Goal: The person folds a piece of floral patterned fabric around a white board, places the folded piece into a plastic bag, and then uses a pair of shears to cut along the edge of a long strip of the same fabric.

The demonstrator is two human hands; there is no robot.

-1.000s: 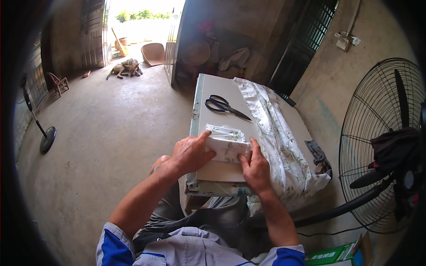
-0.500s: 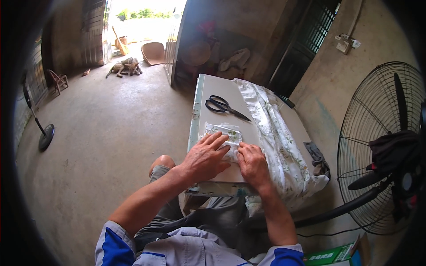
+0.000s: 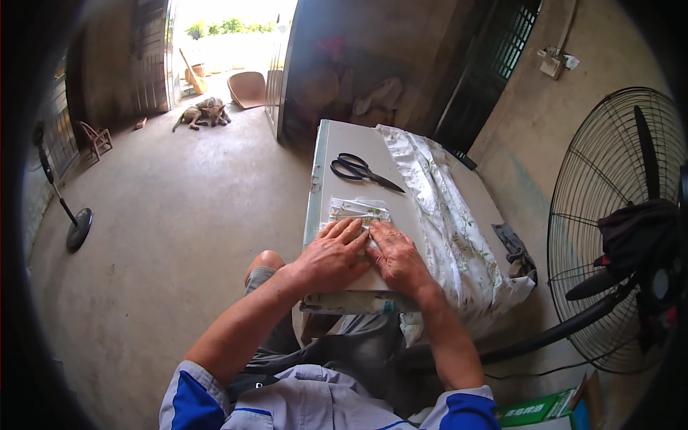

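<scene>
A small piece of white floral cloth (image 3: 358,208) lies on the white tabletop (image 3: 344,143), its far part showing past my fingertips. My left hand (image 3: 333,251) rests flat on its near left side, fingers stretched out. Beside it my right hand (image 3: 398,254) also lies flat on the cloth, the fingertips of both hands almost meeting. The near part of the cloth is hidden beneath my hands. Beyond it lie scissors (image 3: 364,172) with black handles, blades pointing right. To the right a long, loosely gathered length of the same floral cloth (image 3: 437,193) hangs over the near edge.
A large black fan (image 3: 616,229) stands at the right, a dark cloth hung on it. A grey rag (image 3: 512,247) lies on the table's right side. Below right is a green box (image 3: 537,408). A dog (image 3: 203,115) lies near the open doorway, by a tan scoop-shaped basket (image 3: 247,89).
My right hand has moved left from the small cloth's right edge and flattened onto it beside my left hand. My left hand has drawn slightly nearer to me.
</scene>
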